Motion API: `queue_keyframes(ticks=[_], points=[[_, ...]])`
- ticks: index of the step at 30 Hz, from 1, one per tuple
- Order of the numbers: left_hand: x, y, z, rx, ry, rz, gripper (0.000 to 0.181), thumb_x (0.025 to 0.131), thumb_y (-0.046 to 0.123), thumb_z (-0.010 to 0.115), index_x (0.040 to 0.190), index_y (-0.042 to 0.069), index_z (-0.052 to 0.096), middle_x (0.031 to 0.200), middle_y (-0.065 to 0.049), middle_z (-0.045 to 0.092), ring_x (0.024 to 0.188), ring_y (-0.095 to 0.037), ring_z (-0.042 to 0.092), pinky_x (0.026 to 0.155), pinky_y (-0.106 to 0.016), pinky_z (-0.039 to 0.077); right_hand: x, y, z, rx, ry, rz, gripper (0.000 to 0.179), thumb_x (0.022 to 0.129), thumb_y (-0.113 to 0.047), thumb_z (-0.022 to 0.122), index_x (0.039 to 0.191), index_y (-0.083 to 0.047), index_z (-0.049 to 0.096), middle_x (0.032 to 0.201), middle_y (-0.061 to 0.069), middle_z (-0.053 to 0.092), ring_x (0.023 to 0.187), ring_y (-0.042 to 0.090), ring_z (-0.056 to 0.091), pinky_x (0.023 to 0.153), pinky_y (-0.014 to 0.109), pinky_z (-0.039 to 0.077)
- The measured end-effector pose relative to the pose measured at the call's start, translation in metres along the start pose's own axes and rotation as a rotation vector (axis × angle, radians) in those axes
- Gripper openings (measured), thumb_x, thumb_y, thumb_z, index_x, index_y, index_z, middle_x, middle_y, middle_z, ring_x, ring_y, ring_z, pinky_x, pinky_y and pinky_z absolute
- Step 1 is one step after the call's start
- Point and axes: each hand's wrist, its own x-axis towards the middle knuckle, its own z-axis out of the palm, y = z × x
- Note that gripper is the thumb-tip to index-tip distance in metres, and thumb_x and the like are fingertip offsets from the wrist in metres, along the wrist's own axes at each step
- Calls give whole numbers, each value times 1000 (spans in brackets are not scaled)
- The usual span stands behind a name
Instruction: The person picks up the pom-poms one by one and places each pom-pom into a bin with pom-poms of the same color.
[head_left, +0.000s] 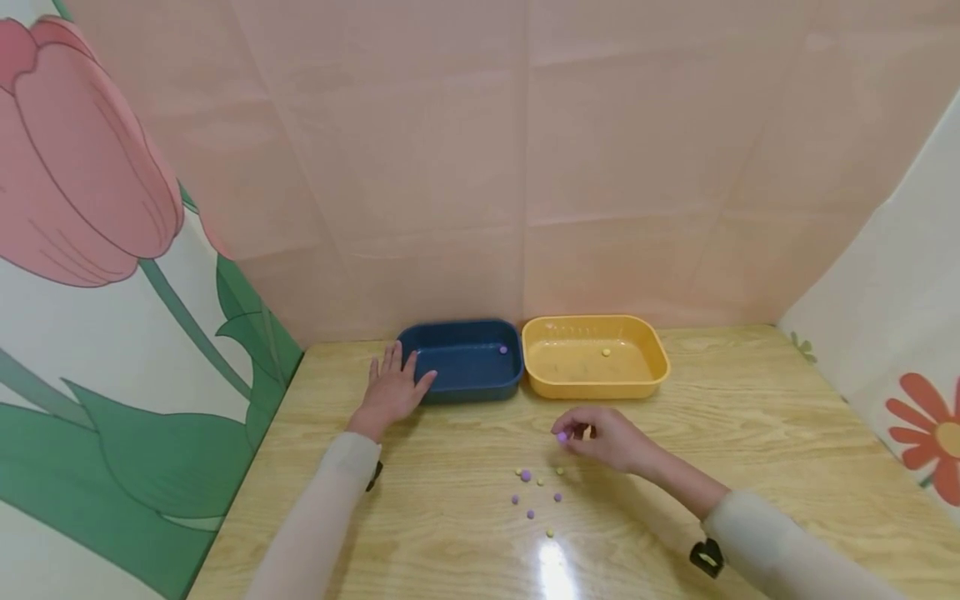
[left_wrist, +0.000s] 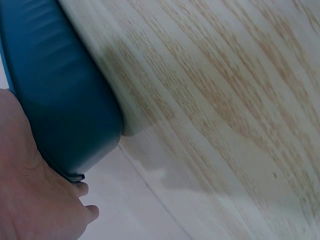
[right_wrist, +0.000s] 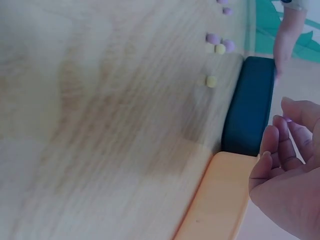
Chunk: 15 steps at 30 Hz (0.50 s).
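A purple ball point(head_left: 503, 350) lies in the blue tray point(head_left: 465, 396), a yellow ball point(head_left: 606, 352) in the yellow tray point(head_left: 592, 390); work looks early.
The right hand point(head_left: 609, 438) pinches another purple ball point(head_left: 562, 437) above the counter point(head_left: 450, 483), near the yellow tray; the left hand point(head_left: 392, 392), fingers spread, touches the blue tray's rim. Eight loose balls point(head_left: 526, 476) are left.

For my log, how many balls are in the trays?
2 visible: a purple ball in the blue tray, a yellow ball in the yellow tray. Others may be hidden.
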Motion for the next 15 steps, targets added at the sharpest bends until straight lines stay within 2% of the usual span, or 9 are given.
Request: queue_keyframes(ticks=[15], points=[[2,-1,1,-3,9,4,78,106,62,24,160,6,27,168,-24,4,156,-40,1,123,-61,4,23,-3,-3,-22,26,37,15,91,-8,75,105,-11,76,90,-6,69,81,7,59,70,24,51]])
